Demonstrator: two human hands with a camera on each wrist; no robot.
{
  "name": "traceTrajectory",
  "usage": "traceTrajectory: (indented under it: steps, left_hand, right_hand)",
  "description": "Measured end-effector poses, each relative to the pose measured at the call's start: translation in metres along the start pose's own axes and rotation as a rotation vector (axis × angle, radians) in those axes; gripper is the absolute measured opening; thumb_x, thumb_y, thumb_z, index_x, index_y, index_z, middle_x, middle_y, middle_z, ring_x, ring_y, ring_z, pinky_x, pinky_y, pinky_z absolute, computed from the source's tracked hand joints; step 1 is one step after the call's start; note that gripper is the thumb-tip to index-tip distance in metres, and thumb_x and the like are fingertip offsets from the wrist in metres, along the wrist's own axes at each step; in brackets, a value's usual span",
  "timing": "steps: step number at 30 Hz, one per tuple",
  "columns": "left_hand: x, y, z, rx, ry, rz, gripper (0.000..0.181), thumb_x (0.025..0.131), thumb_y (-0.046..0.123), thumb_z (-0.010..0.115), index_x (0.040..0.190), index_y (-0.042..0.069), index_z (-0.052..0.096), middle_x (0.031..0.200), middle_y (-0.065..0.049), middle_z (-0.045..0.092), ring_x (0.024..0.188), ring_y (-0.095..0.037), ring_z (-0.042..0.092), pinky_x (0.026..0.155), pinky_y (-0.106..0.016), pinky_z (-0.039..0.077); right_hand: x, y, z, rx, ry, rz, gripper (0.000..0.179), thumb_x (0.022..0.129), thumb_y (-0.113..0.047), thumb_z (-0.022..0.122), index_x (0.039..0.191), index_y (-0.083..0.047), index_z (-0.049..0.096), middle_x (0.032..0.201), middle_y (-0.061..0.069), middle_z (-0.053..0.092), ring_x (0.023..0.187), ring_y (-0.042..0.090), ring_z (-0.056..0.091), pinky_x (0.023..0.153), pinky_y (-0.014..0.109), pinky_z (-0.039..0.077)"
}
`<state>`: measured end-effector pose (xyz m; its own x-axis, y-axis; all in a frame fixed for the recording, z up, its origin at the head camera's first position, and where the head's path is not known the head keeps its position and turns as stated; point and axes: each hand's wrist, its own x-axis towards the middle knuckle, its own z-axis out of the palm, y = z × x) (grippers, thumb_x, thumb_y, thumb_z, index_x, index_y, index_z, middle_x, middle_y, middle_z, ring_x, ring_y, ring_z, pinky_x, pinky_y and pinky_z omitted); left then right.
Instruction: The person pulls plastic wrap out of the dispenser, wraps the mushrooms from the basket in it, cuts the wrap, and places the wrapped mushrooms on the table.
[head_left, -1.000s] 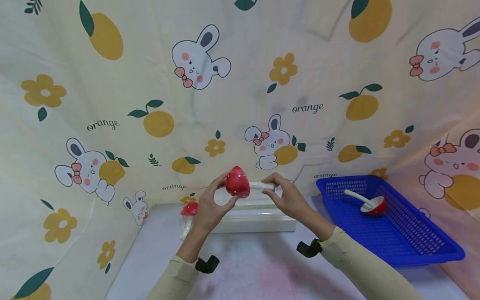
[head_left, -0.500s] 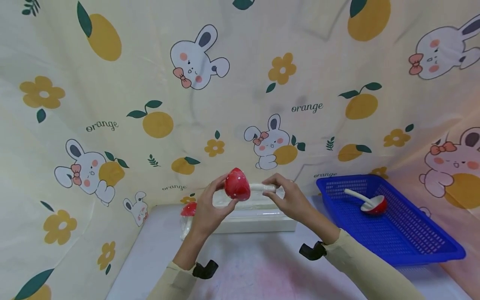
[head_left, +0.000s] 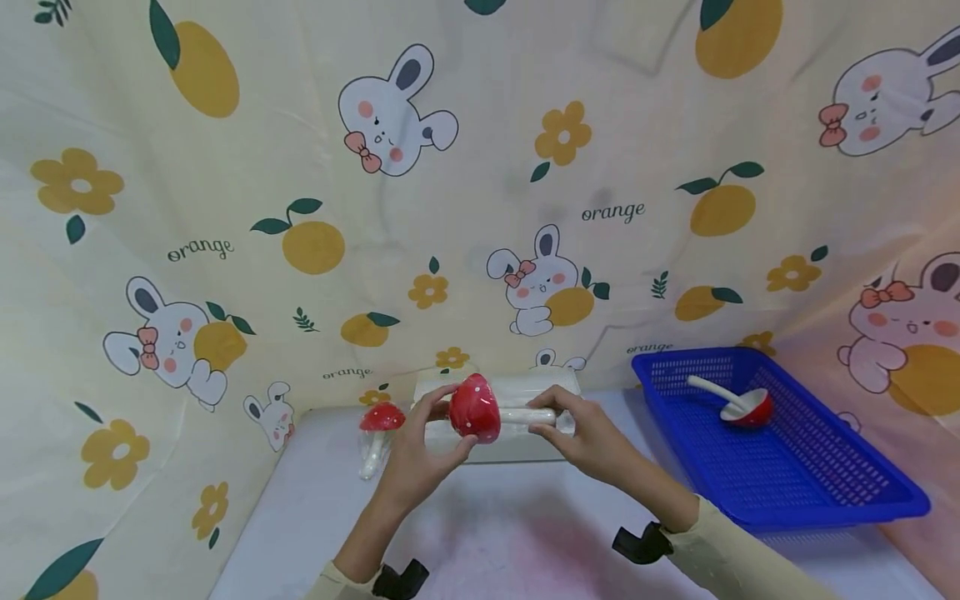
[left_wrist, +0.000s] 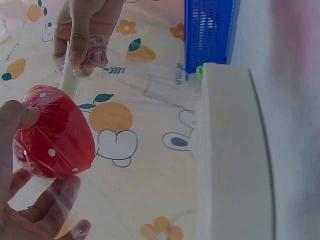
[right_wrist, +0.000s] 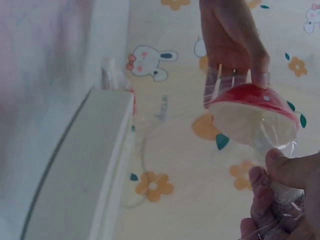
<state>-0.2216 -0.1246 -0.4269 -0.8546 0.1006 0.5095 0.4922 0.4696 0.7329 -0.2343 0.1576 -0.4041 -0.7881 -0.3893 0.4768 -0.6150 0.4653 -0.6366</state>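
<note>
A ladle shaped like a mushroom (head_left: 476, 408), with a red white-spotted bowl and a white handle, is held level above the table's far part. Clear plastic film covers it, with loose film around the handle in the right wrist view. My left hand (head_left: 415, 454) grips the red bowl (left_wrist: 57, 145) between thumb and fingers. My right hand (head_left: 592, 437) pinches the white handle near its end, with crinkled film in the fingers. In the right wrist view the bowl's hollow white inside (right_wrist: 235, 122) shows.
Behind the hands stands a long white box (head_left: 517, 452), like a film dispenser. Left of it lies another film-wrapped mushroom ladle (head_left: 381, 418). At right, a blue basket (head_left: 787, 521) contains a third ladle (head_left: 757, 408). A printed cloth (head_left: 480, 192) hangs behind the table.
Both hands have lowered the ladle toward the table, so it now overlaps the white box in the head view. The grips on bowl and handle stay the same.
</note>
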Motion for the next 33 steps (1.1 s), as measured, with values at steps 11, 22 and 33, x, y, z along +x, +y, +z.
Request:
traceTrajectory:
  steps: [11,22,33]
  left_hand:
    - [-0.030,-0.016,0.010,-0.042,-0.163,-0.141,0.081,0.083,0.033,0.093,0.153,0.025,0.053,0.137,0.004,0.065,0.119,-0.020,0.063,0.091,-0.039,0.062]
    - [-0.052,-0.043,0.020,-0.047,-0.292,-0.252,0.078,0.086,0.039,0.091,0.152,0.024,0.052,0.138,-0.001,0.064,0.120,-0.022,0.064,0.103,-0.051,0.057]
    - [-0.059,-0.061,0.030,-0.014,-0.367,-0.265,0.074,0.089,0.037,0.090,0.151,0.020,0.053,0.132,-0.005,0.068,0.119,-0.026,0.066,0.100,-0.053,0.058]
  right_hand:
    - [-0.033,0.018,0.018,0.017,-0.118,0.000,0.021,0.098,-0.022,0.080,0.116,-0.021,0.070,0.105,-0.012,0.071,0.095,0.010,0.063,0.086,0.033,0.058]
    - [-0.058,0.048,0.047,0.103,-0.174,0.057,0.022,0.095,-0.018,0.083,0.112,-0.021,0.070,0.100,-0.012,0.072,0.090,0.007,0.062,0.082,0.037,0.056]
    - [-0.068,0.075,0.072,0.179,-0.183,0.039,0.017,0.095,-0.015,0.082,0.107,-0.013,0.071,0.098,0.001,0.074,0.087,0.003,0.061,0.078,0.026,0.055]
